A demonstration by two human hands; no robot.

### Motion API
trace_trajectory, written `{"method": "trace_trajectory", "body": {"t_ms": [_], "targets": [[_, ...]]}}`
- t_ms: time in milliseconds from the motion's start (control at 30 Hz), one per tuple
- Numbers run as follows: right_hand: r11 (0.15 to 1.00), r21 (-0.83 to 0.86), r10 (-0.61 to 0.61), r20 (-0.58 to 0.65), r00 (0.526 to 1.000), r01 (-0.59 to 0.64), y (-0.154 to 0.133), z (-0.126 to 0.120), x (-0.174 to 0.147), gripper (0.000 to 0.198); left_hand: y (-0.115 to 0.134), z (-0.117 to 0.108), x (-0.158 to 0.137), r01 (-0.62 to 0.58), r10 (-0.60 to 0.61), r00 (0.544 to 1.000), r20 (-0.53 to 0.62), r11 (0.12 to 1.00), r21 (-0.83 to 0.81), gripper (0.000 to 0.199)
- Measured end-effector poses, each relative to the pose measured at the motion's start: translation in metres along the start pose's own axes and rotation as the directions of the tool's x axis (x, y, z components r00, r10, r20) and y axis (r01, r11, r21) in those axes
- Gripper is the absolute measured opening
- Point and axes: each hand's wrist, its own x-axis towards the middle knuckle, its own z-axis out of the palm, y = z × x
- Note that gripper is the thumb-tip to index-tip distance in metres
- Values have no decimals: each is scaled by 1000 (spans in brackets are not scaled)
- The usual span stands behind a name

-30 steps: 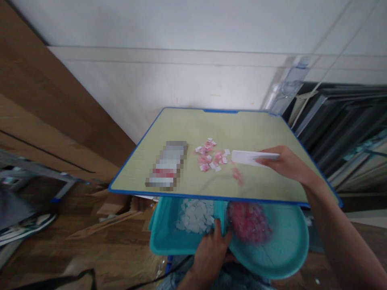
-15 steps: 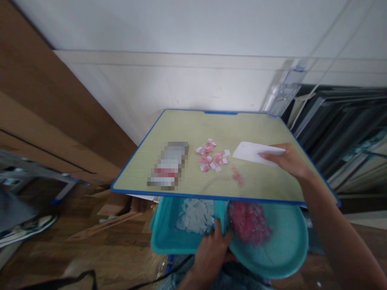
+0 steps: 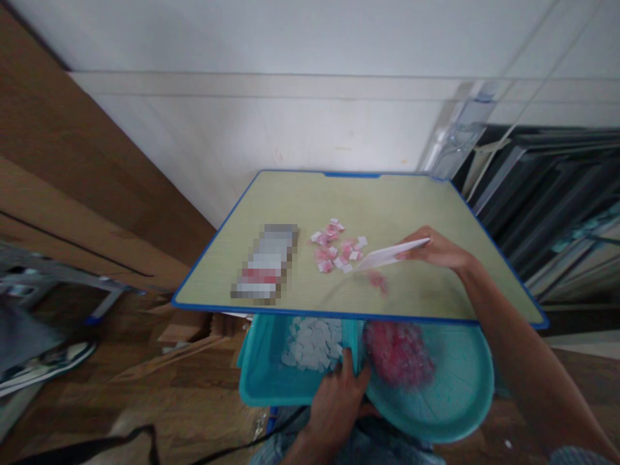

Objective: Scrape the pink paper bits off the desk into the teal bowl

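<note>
My right hand (image 3: 431,248) grips a thin white flat card (image 3: 387,254), tilted nearly edge-on above the board. Near the card's left end lie small white squares with pink pieces (image 3: 334,248) in a loose cluster. A separate pink clump (image 3: 378,281) rests below the card. Under the board's front edge, my left hand (image 3: 339,397) is closed over the adjoining rims of a rectangular teal tray (image 3: 271,395) and a round teal basin (image 3: 448,433). White flat pieces (image 3: 312,343) lie in the tray, and a pink-red heap (image 3: 400,354) sits in the basin.
The pale board (image 3: 387,200) has a blue rim. A pixelated oblong object (image 3: 266,261) lies on its left side. Behind stands a white wall (image 3: 290,123), with a clear plastic bottle (image 3: 460,139) at the right. Dark stacked panels (image 3: 557,168) and a shoe (image 3: 53,368) flank the board.
My right hand has moved left with the white card, which has turned from lying broad-side up to nearly edge-on beside the cluster. My left hand stays on the rims.
</note>
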Motion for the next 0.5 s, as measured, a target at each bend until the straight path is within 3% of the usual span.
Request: {"method": "trace_trajectory", "body": {"t_ms": [233, 500], "targets": [[997, 44, -69, 204, 977, 61, -12, 11, 15, 33, -1, 1, 0, -6, 6, 1000, 24, 1000, 22, 66], [984, 172, -104, 344, 933, 46, -15, 9, 1, 28, -1, 1, 0, -3, 2, 999, 42, 1000, 22, 69]]}}
